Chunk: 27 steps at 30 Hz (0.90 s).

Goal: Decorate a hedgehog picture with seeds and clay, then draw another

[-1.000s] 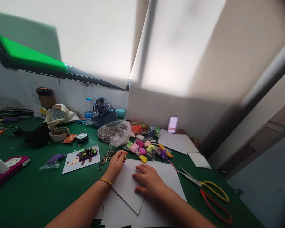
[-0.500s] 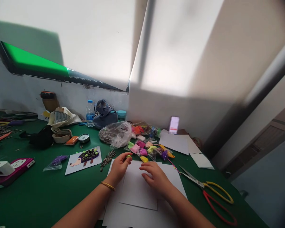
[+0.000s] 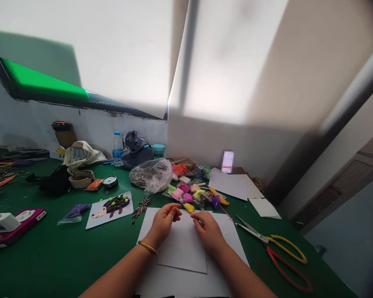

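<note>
My left hand (image 3: 165, 222), with a gold bracelet (image 3: 147, 247) on its wrist, is closed in a pinch above the white paper. A small speck of green clay (image 3: 178, 209) shows at its fingertips. Just to the right, my right hand (image 3: 207, 229) hangs over the same sheets with its fingers drawn together; whatever may be between them is hidden. Beneath both hands a smaller white sheet (image 3: 183, 256) lies on larger white paper (image 3: 226, 244). Beyond the fingertips sits a packet of yellow clay (image 3: 189, 207).
Left of the paper are sunflower seeds (image 3: 141, 209) and a hedgehog picture (image 3: 111, 207) with green dots. Bagged coloured clay (image 3: 186, 196) and a plastic bag (image 3: 152, 176) lie behind. Open scissors (image 3: 267, 239) rest on the right. A pink-cased device (image 3: 27, 223) sits far left.
My left hand has moved slightly right and turned inward, so less of the green clay shows. My right hand's fingers have drawn together. The hands are closer to each other.
</note>
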Available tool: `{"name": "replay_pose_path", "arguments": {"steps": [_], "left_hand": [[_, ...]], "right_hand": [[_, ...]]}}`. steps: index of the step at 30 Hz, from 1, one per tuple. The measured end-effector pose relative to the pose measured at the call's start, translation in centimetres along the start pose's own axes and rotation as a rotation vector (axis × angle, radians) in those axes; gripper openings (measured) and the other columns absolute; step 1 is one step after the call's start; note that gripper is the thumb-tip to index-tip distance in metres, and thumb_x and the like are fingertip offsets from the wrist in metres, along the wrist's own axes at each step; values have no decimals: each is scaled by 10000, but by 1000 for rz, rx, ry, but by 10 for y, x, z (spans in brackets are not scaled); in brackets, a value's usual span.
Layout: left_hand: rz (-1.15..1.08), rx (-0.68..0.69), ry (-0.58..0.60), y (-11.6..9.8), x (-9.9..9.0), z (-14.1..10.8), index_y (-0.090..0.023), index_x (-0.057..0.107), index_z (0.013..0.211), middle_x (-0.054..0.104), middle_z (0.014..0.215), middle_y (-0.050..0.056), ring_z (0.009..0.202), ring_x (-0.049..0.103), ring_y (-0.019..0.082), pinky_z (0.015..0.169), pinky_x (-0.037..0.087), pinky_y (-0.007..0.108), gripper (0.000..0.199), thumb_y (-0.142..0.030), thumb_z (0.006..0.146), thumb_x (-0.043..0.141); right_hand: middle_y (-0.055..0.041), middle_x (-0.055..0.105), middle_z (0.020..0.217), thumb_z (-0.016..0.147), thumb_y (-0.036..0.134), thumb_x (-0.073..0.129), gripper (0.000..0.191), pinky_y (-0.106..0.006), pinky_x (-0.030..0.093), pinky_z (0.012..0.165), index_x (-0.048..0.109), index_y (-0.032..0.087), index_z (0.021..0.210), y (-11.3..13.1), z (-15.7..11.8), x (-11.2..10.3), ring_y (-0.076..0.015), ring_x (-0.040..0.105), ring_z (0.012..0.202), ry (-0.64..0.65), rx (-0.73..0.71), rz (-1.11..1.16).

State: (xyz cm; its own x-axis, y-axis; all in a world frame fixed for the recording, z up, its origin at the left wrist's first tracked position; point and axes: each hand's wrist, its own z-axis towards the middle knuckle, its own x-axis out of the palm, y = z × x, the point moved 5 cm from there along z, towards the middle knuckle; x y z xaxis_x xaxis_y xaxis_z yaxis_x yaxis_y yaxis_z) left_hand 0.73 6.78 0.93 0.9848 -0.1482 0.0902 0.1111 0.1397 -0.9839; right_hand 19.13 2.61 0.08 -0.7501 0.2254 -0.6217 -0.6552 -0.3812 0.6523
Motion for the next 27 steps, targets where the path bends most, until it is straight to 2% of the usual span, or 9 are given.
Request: {"name": "replay_pose_path", "arguments": {"steps": [3, 5, 9, 11, 21, 25, 27], "left_hand": [[-41, -17, 10, -2, -5, 2, -146, 694, 1071, 716, 828, 71, 717, 671, 189, 678, 535, 322, 573, -587, 707, 728], [-34, -34, 18, -1, -7, 2, -143, 687, 1085, 712, 799, 59, 690, 666, 181, 661, 533, 313, 591, -586, 697, 740], [39, -59, 39, 4, -9, 1, -136, 703, 926, 636, 593, 8, 527, 585, 142, 525, 479, 262, 542, -627, 697, 719], [64, -37, 30, 4, -10, 0, -142, 701, 872, 610, 557, -3, 505, 562, 133, 502, 462, 250, 521, -634, 699, 712], [33, -25, 65, 1, -5, 1, -150, 673, 995, 724, 784, 79, 673, 678, 199, 637, 534, 324, 566, -632, 701, 710], [118, -10, 125, 2, -3, -1, -156, 650, 795, 666, 654, 38, 572, 617, 158, 564, 494, 280, 465, -619, 763, 659], [159, 28, 130, 3, -4, -1, -160, 640, 762, 649, 639, 29, 568, 602, 152, 563, 488, 273, 440, -598, 801, 626]], "right_hand": [[-63, 711, 962, 903, 199, 509, 222, -380, 497, 875, 708, 225, 1000, 1, 0, 2, -227, 619, 961, 16, -11, -4], [-62, 710, 962, 900, 193, 512, 223, -377, 497, 873, 708, 224, 1001, 1, -1, 3, -225, 617, 960, 26, -9, -6], [-60, 709, 955, 892, 178, 518, 218, -379, 499, 872, 707, 224, 991, 2, -2, 5, -224, 614, 956, 59, -7, -21], [-57, 709, 945, 888, 165, 519, 218, -383, 499, 870, 707, 227, 979, 3, -2, 7, -224, 613, 949, 70, -23, -32], [-53, 690, 925, 881, 162, 557, 201, -378, 490, 858, 711, 231, 990, 8, -3, 8, -227, 598, 942, 101, -44, -87], [-48, 675, 956, 807, 201, 707, 206, -390, 476, 872, 723, 251, 1007, 11, -5, 11, -243, 581, 964, 157, -51, -173], [-45, 673, 971, 802, 188, 720, 210, -388, 468, 879, 731, 264, 997, 11, -6, 13, -243, 578, 975, 172, -63, -206]]}}
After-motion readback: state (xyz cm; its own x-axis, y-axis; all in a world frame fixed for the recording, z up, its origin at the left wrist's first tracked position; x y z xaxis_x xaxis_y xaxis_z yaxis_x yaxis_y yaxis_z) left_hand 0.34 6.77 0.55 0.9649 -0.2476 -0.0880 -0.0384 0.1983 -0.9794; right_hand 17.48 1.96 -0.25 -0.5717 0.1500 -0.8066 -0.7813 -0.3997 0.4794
